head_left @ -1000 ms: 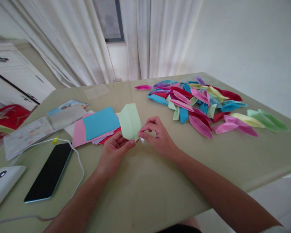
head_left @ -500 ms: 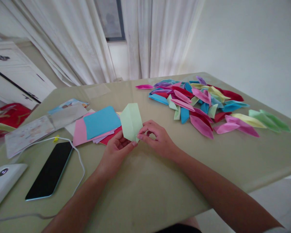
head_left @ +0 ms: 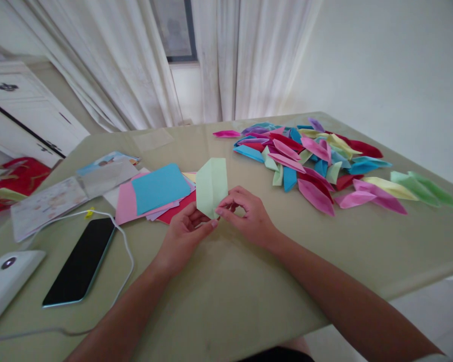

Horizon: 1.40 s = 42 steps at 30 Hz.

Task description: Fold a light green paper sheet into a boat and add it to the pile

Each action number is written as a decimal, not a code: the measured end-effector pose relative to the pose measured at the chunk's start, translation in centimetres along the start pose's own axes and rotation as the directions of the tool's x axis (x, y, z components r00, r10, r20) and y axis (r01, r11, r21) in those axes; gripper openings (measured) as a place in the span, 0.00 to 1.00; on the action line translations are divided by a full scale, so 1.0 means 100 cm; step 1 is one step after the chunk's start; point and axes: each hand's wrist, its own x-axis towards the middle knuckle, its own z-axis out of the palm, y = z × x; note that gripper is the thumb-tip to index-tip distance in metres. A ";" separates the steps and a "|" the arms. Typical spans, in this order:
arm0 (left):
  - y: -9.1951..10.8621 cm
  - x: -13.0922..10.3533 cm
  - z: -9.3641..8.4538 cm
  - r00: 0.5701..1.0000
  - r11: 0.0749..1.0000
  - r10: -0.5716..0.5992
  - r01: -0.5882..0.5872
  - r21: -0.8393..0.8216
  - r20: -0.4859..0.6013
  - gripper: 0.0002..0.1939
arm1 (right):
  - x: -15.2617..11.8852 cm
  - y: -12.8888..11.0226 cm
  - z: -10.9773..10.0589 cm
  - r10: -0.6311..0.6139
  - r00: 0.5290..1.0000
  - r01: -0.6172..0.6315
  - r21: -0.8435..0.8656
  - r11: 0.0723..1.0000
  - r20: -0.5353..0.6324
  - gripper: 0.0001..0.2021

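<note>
A pale green sheet of folded paper [head_left: 212,186] is held up above the table, with a crease down its middle and slanted corners. My left hand [head_left: 186,234] pinches its lower edge, thumb in front and fingers behind. At the lower right corner, the thumb and index finger of my right hand [head_left: 247,216] close on the same paper. Just left of it lies a stack of coloured paper, a blue sheet [head_left: 160,188] on top and pink [head_left: 125,203] and red sheets [head_left: 177,210] showing beneath.
A heap of folded paper pieces [head_left: 287,160] in many colours spreads over the table's right rear. At left lie a black phone [head_left: 81,261], a white device [head_left: 11,284], a white cable [head_left: 129,251] and printed packets [head_left: 49,203]. The table's front edge [head_left: 407,289] runs at right.
The green paper has turned slightly more upright, and its outline looks a little narrower. Both hands keep their pinch. The whole view has shifted slightly.
</note>
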 end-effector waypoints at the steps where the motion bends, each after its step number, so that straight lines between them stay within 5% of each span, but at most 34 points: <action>1: 0.000 0.000 0.000 1.000 1.000 0.003 -0.003 0.008 -0.015 0.23 | 0.000 0.000 0.001 -0.015 1.000 0.015 -0.013 1.000 0.000 0.07; 22: -0.001 -0.001 0.004 0.998 1.000 0.007 -0.006 0.018 -0.066 0.21 | -0.004 -0.003 0.005 -0.039 0.998 0.035 -0.092 0.995 -0.047 0.05; 27: -0.003 0.000 0.001 0.996 1.000 0.012 -0.010 0.020 -0.085 0.22 | -0.004 0.000 0.008 0.168 0.982 -0.151 0.185 0.971 -0.084 0.18; 31: -0.003 0.000 0.001 0.991 1.000 -0.012 0.011 -0.013 -0.137 0.23 | 0.002 0.004 0.005 0.381 0.921 -0.381 0.372 0.846 0.077 0.23; 34: -0.003 0.000 0.002 0.991 1.000 -0.011 0.008 -0.021 -0.131 0.21 | 0.004 0.005 0.002 0.375 0.911 -0.411 0.322 0.853 0.170 0.20; 42: -0.003 0.000 0.002 0.993 0.999 -0.033 0.032 -0.013 -0.113 0.18 | 0.000 0.001 0.002 0.339 0.935 -0.354 0.219 0.909 0.102 0.20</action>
